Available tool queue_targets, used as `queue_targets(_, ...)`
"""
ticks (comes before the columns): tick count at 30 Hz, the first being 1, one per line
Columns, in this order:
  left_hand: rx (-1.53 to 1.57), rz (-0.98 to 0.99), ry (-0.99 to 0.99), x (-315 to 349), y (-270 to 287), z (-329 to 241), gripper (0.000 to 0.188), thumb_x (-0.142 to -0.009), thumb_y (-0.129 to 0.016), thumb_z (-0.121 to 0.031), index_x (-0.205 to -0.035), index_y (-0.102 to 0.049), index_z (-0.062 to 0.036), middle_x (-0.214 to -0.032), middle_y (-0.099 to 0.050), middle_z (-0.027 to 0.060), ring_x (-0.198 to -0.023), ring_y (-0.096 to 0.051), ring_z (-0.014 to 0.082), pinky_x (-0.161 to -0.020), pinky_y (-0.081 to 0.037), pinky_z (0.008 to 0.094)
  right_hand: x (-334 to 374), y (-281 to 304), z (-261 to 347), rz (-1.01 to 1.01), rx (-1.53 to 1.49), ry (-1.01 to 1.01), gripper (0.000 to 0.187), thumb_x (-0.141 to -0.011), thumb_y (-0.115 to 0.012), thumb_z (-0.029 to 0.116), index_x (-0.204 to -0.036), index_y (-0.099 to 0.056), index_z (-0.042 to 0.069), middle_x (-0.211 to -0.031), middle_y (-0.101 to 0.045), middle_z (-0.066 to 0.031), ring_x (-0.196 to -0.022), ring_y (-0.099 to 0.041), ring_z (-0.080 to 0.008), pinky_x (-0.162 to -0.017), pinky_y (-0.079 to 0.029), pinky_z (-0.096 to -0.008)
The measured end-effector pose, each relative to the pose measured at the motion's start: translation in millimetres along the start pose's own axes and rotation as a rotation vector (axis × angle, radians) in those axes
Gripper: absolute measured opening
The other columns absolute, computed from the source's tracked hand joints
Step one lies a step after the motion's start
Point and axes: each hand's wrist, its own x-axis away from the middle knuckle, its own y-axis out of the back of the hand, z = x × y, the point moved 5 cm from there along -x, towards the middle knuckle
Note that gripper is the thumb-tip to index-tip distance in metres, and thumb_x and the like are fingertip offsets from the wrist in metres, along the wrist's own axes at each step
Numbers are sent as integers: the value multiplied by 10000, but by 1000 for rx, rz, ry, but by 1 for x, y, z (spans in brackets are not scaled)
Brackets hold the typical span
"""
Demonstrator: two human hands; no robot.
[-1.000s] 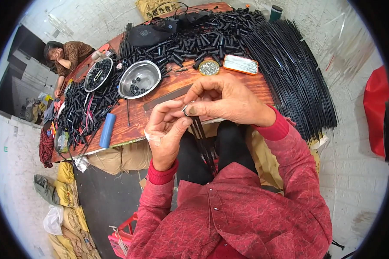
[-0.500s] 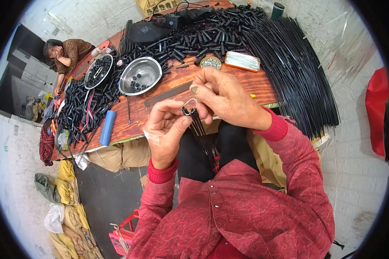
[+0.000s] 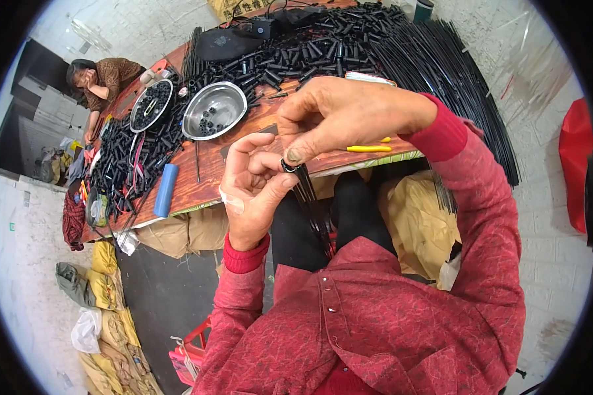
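Note:
My left hand [image 3: 247, 191], a white tape strip on its thumb side, grips a bundle of thin black metal ribs [image 3: 310, 197] near the joined upper end. The ribs hang toward my lap. My right hand [image 3: 359, 115] is closed over that end, thumb pressed against it and fingers curled. What it pinches is hidden behind the thumb. Behind my hands on the wooden table [image 3: 207, 164] is a metal bowl [image 3: 238, 99] with a few small black parts. Yellow-handled pliers [image 3: 369, 149] lie by the near edge, below my right wrist.
Black tubes [image 3: 303, 62] are heaped across the back. Long black rods [image 3: 461, 92] are stacked at right. At left are a second bowl [image 3: 167, 95] of black parts and a blue cylinder [image 3: 167, 191]. A person [image 3: 105, 82] leans on the table at far left.
My right hand has shifted slightly and its thumb now presses on the bundle's end. The bent wire loop seen there before is hidden now. The pliers have come into fuller view.

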Motion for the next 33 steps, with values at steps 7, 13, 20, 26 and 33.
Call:
queue_targets(7, -52, -21, -34, -2, 6, 2, 565, -811, -722, 38, -1296, -435, 3, -859, -638, 41, -767, -585, 68, -700, -460, 197, 3, -9, -11, -576, 118, 161, 192, -833, -633, 132, -710, -549, 11, -653, -520, 28, -646, -461, -43, -559, -380, -258)
queue_targets(13, -74, -45, -59, -2, 12, 1, 510, -812, -723, 56, -1260, -484, 3, -872, -637, 29, -769, -581, 56, -690, -458, 188, 3, -23, -38, -476, -416, 44, 238, -943, -617, 264, -832, -587, 57, -727, -557, 31, -596, -501, -29, -529, -405, -184)
queue_targets(20, -64, -16, -64, -7, 15, 3, 352, -795, -730, 79, -1127, -632, 14, -970, -627, 44, -834, -598, 81, -748, -493, 211, 11, -32, -56, -207, -556, 125, 229, -908, -694, 236, -1005, -630, 38, -867, -622, 7, -779, -581, -55, -702, -471, -211)
queue_targets(26, -18, 86, -130, -12, 25, 8, 337, -775, -738, 71, -1097, -664, 7, -1123, -580, 83, -915, -571, 114, -782, -486, 237, 4, -37, -69, -155, -554, 205, 250, -890, -707, 187, -1063, -644, 18, -936, -666, -17, -862, -635, -81, -775, -515, -219)
queue_targets(33, 29, 61, -103, -10, 31, 10, 345, -797, -720, 53, -1134, -658, 14, -1165, -558, 101, -985, -564, 147, -844, -480, 270, 0, -43, -70, -91, -663, 43, 190, -893, -689, 158, -1012, -663, 13, -915, -659, -39, -816, -656, -113, -719, -550, -239)
